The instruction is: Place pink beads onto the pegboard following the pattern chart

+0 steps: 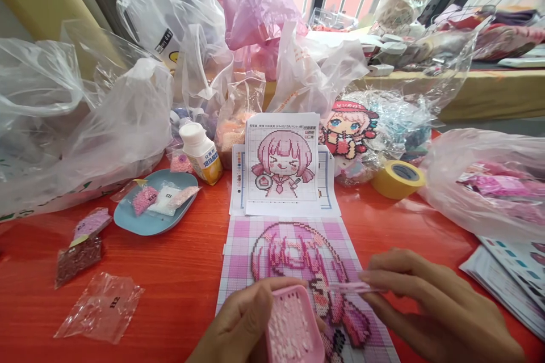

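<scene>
My left hand (242,320) grips a small pink tray (296,326) holding rows of pale pink beads. In my right hand (430,295) are pink tweezers (351,287), pinched between the fingers, their tips pointing left over the bead work. Beneath both hands lies a pegboard (238,244) with a partly filled pink-haired bead figure (293,244). Behind it a printed pattern sheet (283,161) stands propped up, showing a pink-haired character. Whether the tweezers hold a bead is too small to tell.
On the left are a blue plate (149,229) with bead bags, a white bottle (200,150) and an empty bag (102,306). Yellow tape (398,178), a finished bead figure (348,127) and stacked papers (506,289) are at right. Plastic bags line the back.
</scene>
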Demonstrator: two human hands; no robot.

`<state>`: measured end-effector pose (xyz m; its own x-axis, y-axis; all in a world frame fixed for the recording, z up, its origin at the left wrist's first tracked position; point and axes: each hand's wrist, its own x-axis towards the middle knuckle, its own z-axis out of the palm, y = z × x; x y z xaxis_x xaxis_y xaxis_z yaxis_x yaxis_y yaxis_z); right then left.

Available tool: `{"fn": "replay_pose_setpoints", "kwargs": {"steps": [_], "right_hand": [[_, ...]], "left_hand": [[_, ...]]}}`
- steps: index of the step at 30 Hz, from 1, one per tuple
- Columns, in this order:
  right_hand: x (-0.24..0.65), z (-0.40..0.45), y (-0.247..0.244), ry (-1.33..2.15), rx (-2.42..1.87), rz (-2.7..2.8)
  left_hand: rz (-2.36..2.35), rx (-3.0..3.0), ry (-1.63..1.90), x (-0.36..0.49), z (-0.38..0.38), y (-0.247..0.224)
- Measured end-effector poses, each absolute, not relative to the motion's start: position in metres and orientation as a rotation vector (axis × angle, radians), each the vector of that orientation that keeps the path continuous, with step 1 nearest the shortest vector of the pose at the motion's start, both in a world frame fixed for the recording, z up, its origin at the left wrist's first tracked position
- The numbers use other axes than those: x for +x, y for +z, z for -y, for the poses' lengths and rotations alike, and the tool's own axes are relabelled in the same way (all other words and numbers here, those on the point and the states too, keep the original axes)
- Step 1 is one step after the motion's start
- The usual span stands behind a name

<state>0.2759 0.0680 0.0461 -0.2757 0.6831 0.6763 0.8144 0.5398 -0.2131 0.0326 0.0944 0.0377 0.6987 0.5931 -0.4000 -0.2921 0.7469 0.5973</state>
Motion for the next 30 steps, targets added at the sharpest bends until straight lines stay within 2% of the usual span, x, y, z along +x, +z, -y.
{"fn": "replay_pose_setpoints", "kwargs": {"steps": [14,22,30], "right_hand": [[0.289,-0.075,0.014,-0.063,-1.252,2.142],[0.293,-0.076,0.011,-0.098,-1.222,2.245],[0.295,-0.076,0.008,-0.075,-1.210,2.283]], "left_hand": [[-0.598,0.550,0.674,0.033,-0.105,0.039],[-0.842,0.712,0.521,0.036,-0.104,0.060],[-1.029,1.061,0.579,0.036,-0.100,0.057]]}}
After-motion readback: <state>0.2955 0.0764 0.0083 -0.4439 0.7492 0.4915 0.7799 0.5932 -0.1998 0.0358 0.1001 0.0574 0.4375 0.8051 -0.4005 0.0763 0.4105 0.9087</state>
